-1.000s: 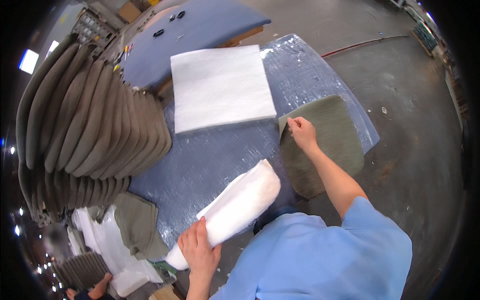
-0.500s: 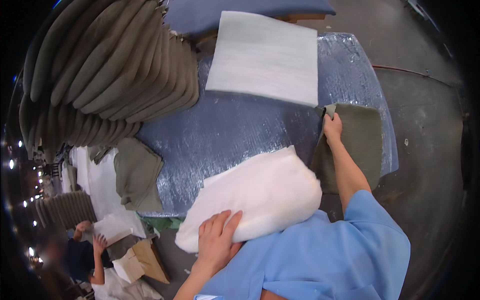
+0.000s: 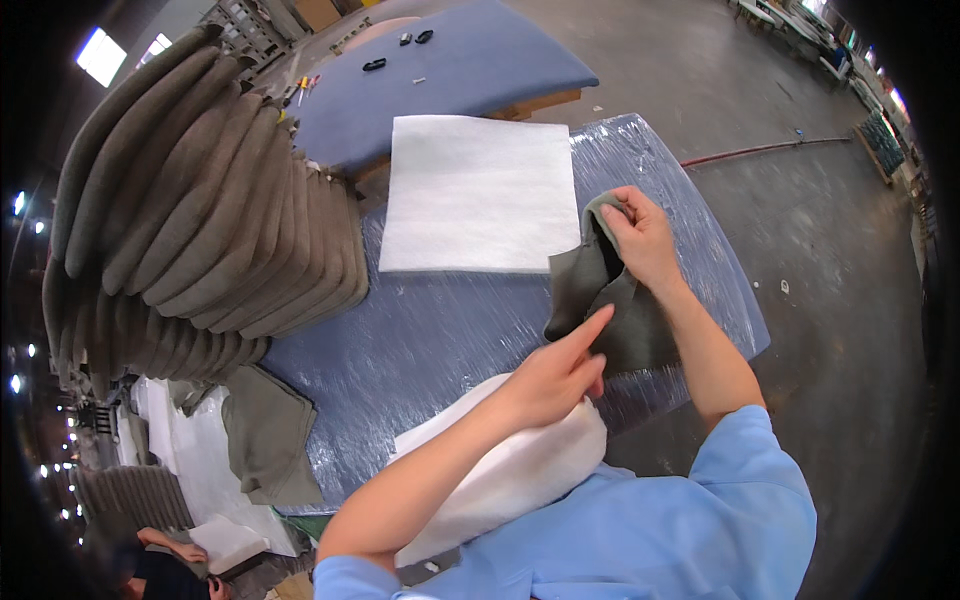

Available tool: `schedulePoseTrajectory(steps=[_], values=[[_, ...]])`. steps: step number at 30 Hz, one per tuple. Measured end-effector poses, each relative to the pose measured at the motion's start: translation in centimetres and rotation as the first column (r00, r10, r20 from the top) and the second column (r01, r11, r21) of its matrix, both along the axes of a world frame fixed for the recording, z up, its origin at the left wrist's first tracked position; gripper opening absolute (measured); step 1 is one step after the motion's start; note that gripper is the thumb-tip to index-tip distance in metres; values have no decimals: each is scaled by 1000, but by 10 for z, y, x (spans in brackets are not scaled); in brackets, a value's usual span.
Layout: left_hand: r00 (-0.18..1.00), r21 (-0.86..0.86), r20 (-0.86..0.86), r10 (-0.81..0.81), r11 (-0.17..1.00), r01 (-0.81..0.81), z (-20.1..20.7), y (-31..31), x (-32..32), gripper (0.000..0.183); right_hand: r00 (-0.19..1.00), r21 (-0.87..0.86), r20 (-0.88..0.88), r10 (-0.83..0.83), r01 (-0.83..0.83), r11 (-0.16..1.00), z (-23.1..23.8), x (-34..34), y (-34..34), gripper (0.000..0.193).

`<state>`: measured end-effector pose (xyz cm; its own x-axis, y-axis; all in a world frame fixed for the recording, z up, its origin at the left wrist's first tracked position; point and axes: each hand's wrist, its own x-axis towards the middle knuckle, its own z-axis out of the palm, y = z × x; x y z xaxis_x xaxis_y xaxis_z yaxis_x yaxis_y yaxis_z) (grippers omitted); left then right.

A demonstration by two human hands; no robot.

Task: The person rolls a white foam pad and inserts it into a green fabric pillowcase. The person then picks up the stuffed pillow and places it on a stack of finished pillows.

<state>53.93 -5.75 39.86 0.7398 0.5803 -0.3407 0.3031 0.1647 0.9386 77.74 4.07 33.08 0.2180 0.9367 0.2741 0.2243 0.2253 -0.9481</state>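
Note:
My right hand (image 3: 645,240) pinches the upper edge of a grey-green fabric cover (image 3: 640,335), lifting it so that a dark fold or opening shows. My left hand (image 3: 555,378) reaches across to the cover's near side, index finger stretched out, the other fingers loosely bent; nothing is held in it. Beneath my left forearm, a thick white padding piece (image 3: 490,500) rests at the near table edge against my body. A flat, square white batting sheet (image 3: 480,195) lies beyond, just left of the cover. All this is on a blue, plastic-wrapped table (image 3: 420,330).
A tall stack of grey-brown padded pieces (image 3: 220,220) rises at the left. Grey-green fabric pieces (image 3: 268,435) hang at the left corner. Behind stands another blue-topped table (image 3: 470,65) with small black items. At lower left, a co-worker's arm (image 3: 175,545) shows.
My left hand has left the white padding and moved up and right to the cover. My right hand has raised and folded the cover, drawing it leftward. The view has tilted up.

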Motion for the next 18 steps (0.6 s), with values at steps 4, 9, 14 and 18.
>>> schedulePoseTrajectory(steps=[4,9,14,18], values=[[911,174,-33,412,900,-401,-103,66,31,68,990,78,121,74,-83,993,49,-50,-17,14],[781,-310,76,619,760,-572,-68,116,-17,41,932,422,358,66,-224,879,69,-70,-46,21],[231,-597,745,626,780,-189,-1,118,-80,50,893,628,435,113,-391,673,55,-112,-57,27],[440,-334,549,710,669,-664,57,93,-111,41,735,464,517,439,-671,578,44,-156,-81,18]])
